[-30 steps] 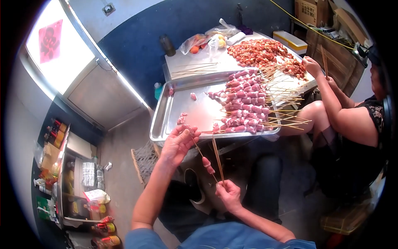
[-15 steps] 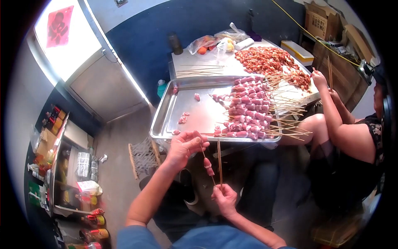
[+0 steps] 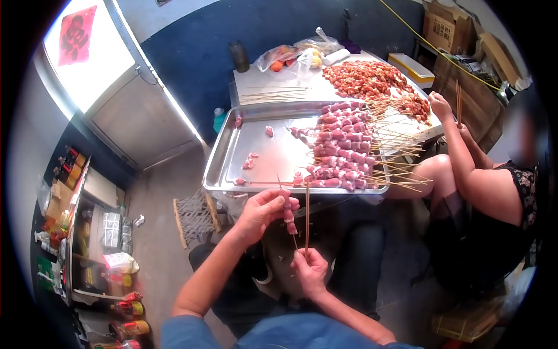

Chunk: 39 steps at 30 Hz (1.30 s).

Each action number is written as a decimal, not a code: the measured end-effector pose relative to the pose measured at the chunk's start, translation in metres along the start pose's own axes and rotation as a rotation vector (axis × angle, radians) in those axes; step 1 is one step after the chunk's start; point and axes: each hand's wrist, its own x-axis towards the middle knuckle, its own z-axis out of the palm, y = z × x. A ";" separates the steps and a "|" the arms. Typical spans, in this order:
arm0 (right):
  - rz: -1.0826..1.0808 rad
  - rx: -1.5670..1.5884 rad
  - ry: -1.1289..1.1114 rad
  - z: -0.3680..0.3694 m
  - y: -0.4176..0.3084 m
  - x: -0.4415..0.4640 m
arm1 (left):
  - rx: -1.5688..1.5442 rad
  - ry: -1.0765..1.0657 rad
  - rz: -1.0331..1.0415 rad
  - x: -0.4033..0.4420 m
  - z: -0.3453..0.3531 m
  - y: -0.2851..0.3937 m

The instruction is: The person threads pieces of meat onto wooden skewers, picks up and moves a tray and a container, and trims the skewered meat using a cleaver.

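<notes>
My left hand [image 3: 259, 215] pinches the upper part of a meat skewer [image 3: 289, 220], its thumb and fingers closed round a piece of raw meat. The skewer's bare point sticks up above the fingers. Lower down, my right hand [image 3: 311, 272] grips the bottom end of that stick, together with a few bare bamboo skewers [image 3: 307, 218] standing upright. Just beyond my hands lies a metal tray [image 3: 210, 168]. Finished meat skewers [image 3: 343, 142] are stacked in its right side, sticks pointing right. A few loose meat pieces [image 3: 250, 161] lie in its left part.
Behind the tray, the white table [image 3: 247, 81] holds a heap of red marinated meat [image 3: 372, 78], loose sticks [image 3: 273, 94] and plastic bags [image 3: 290, 58]. A co-worker [image 3: 482, 186] sits at the right holding sticks. A woven stool [image 3: 195, 216] and bottle shelf [image 3: 75, 232] stand left.
My left hand has slid a piece of meat down the stick towards the others, and the point now shows above the fingers. My right hand keeps its grip. The view has shifted slightly.
</notes>
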 end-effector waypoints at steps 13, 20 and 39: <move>0.067 -0.086 -0.082 0.000 -0.009 -0.003 | 0.047 -0.027 0.045 0.010 -0.013 0.007; 0.040 -0.070 -0.118 0.006 -0.014 -0.008 | 0.078 -0.014 0.108 0.012 -0.017 0.007; 0.088 0.112 -0.114 0.022 -0.029 0.015 | 0.066 -0.102 0.028 0.022 -0.026 0.035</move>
